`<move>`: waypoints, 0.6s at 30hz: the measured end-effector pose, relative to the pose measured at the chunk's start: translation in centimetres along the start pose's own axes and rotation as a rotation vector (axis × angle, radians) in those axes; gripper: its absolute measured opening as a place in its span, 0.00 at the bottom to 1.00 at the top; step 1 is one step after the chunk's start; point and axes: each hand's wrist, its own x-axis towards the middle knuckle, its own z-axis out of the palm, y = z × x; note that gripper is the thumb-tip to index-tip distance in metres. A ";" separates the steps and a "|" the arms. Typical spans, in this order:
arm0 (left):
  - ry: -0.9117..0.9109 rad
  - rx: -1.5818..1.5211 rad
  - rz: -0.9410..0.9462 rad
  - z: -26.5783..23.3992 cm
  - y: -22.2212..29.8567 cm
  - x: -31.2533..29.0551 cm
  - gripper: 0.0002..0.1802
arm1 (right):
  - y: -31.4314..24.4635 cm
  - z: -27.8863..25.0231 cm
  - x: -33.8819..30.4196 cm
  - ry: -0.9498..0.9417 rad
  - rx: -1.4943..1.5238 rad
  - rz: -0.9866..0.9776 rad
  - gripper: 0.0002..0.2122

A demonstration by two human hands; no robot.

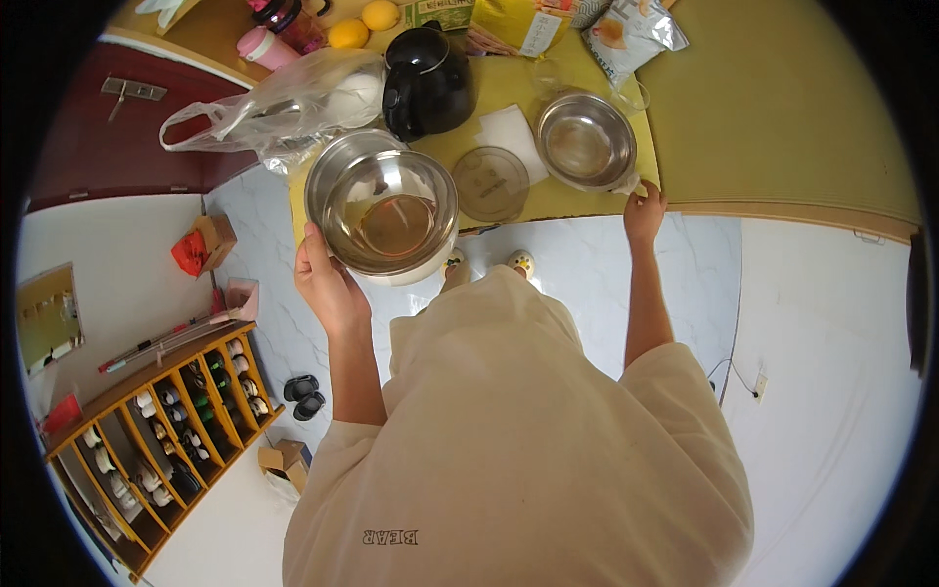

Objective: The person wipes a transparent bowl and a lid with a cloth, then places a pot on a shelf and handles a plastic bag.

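A shiny steel bowl [438, 186] tilts over the table's front edge at the left. A second steel bowl [331, 161] shows partly behind it; I cannot tell whether they are nested. My left hand [333, 284] grips the rim at the lower left, fingers closed. On the right, another steel bowl [585, 137] stands near the table edge. Beside its lower right rim my right hand [646, 211] is closed in a pinch on a small pale bit, too small to name. Between the bowls lie a round translucent lid [491, 184] and a white paper sheet [511, 135].
Behind the left bowl are a black kettle [430, 83] and a clear plastic bag [293, 98]. Yellow fruits [348, 33], a pink bottle [266, 47] and a silver snack bag [631, 39] line the back. A shoe rack [166, 440] stands left on the floor.
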 end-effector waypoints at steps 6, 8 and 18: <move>-0.008 -0.017 -0.035 -1.4 -0.9 -0.5 0.16 | -10.9 4.8 -7.7 -0.310 0.216 -0.468 0.17; 0.025 -0.028 -0.035 -1.2 -0.9 -0.8 0.17 | -14.6 5.9 -7.8 -0.486 0.231 -0.536 0.13; 0.126 -0.083 -0.018 -2.5 -0.9 -0.4 0.21 | -14.8 8.9 -4.0 -0.636 0.054 -0.721 0.13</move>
